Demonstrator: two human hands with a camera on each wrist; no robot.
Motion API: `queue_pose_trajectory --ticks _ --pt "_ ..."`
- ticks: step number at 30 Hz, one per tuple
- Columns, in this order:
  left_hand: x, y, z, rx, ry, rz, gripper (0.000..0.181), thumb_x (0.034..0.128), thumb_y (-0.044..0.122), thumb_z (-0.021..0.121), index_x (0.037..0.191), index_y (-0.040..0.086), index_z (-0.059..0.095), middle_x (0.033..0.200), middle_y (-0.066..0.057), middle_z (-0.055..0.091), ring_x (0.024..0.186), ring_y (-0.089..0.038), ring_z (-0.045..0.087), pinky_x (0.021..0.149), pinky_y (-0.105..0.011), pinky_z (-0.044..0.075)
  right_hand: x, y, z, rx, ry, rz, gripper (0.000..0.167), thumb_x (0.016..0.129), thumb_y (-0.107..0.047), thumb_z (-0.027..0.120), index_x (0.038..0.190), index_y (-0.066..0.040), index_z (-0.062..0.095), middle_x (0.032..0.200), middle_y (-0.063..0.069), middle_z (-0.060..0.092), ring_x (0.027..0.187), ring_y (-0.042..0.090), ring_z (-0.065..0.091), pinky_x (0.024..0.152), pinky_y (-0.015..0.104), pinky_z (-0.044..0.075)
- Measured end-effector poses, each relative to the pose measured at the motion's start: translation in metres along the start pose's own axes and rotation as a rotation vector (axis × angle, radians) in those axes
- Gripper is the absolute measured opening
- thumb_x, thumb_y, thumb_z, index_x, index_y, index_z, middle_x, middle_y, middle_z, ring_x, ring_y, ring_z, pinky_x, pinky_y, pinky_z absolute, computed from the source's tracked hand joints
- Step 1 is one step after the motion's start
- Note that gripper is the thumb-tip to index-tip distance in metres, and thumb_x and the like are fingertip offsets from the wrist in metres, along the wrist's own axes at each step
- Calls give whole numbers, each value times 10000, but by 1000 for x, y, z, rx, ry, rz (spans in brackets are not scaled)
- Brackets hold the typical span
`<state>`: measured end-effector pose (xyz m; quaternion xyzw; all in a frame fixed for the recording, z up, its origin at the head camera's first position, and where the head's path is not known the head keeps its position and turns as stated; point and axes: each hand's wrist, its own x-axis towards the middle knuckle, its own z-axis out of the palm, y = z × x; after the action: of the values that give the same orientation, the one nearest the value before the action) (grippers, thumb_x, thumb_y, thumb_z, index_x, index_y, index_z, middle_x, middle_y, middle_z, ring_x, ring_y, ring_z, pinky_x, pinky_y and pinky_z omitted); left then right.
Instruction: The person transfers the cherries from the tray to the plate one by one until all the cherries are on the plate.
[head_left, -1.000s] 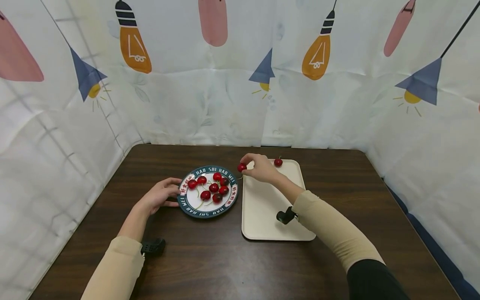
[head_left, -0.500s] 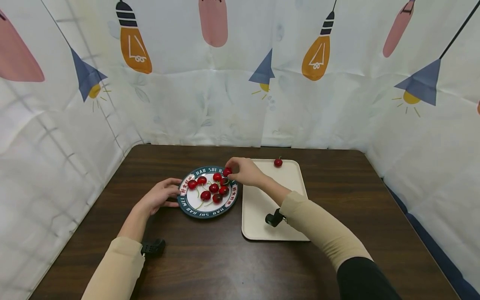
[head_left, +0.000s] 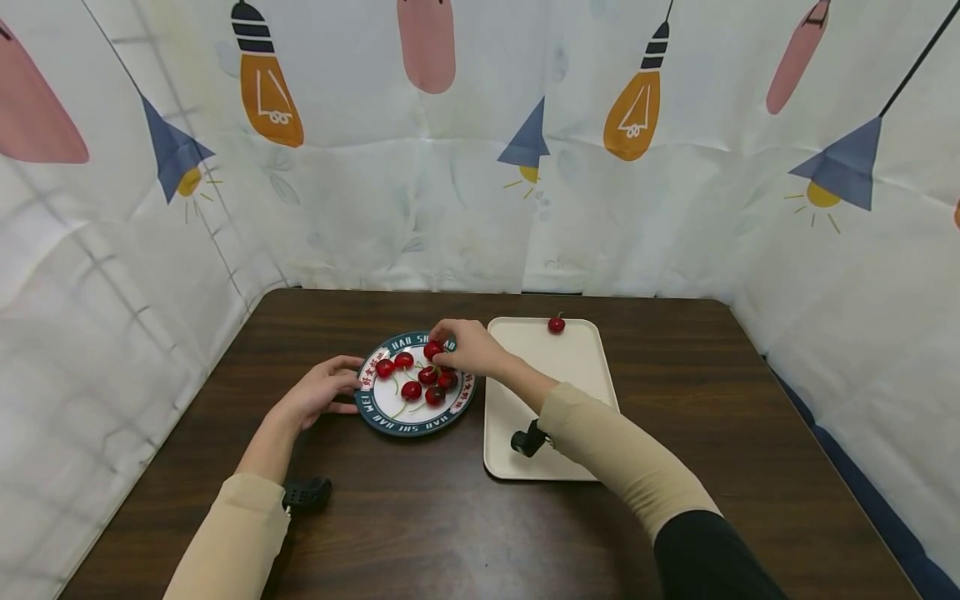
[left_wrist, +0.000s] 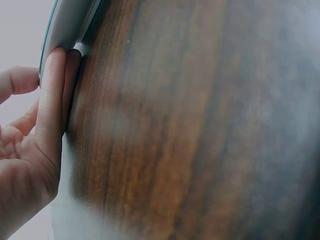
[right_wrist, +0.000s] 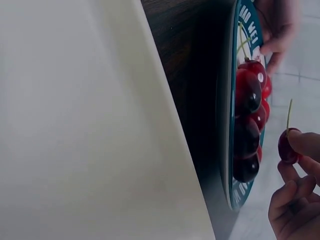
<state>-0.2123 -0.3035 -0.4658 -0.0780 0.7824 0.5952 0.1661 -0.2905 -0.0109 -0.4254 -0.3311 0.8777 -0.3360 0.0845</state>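
Note:
A round plate (head_left: 415,427) with a white middle and a dark teal lettered rim stands left of centre on the table, with several red cherries (head_left: 411,391) on it. At its left edge my left hand (head_left: 318,392) holds the rim; the left wrist view shows fingers (left_wrist: 52,95) against the rim and underside. Over the plate's far right part, my right hand (head_left: 474,348) pinches one cherry (right_wrist: 287,147) between thumb and fingertips. That cherry's green stem points up in the right wrist view, and the cherry is above the plate, apart from the others.
A cream rectangular tray (head_left: 517,442) lies right of the plate, partly under my right forearm. One cherry (head_left: 556,325) sits at its far edge. The dark wooden table (head_left: 420,517) is enclosed by a printed curtain (head_left: 450,217).
My right hand has carried the pinched cherry leftward from the tray's far left corner to over the plate. My left hand and the plate have stayed in place.

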Motion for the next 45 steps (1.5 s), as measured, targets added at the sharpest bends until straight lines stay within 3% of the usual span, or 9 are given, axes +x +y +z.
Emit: queue_pose_trajectory --ticks 9,18,33,45 --pt "-1 -1 0 3 1 0 566 1045 141 526 1552 -2 319 1366 -273 515 1087 -302 603 845 -400 613 8 -6 9 15 1 6 293 936 -207 766 1207 -137 680 1108 34 691 961 150 605 800 235 539" --pt "0 0 0 -1 -3 -1 566 1052 153 525 1557 5 315 1380 -267 500 1091 -298 597 851 -397 612 12 -3 10 -4 9 10 360 941 -246 771 1254 -99 671 1145 63 701 1049 187 632 884 298 542" --pt "1 -1 0 6 7 -6 565 1041 134 516 1553 0 319 1372 -269 517 1084 -301 597 846 -397 614 -3 26 -10 9 38 25 344 950 -204 753 1248 -53 672 1198 76 686 1136 208 619 985 351 524" --pt "1 0 0 8 4 -3 565 1043 140 515 1555 2 317 1387 -273 513 1106 -311 590 852 -395 612 -23 51 -35 16 85 37 343 943 -173 754 1238 -17 672 1149 120 684 1082 298 623 896 396 525"
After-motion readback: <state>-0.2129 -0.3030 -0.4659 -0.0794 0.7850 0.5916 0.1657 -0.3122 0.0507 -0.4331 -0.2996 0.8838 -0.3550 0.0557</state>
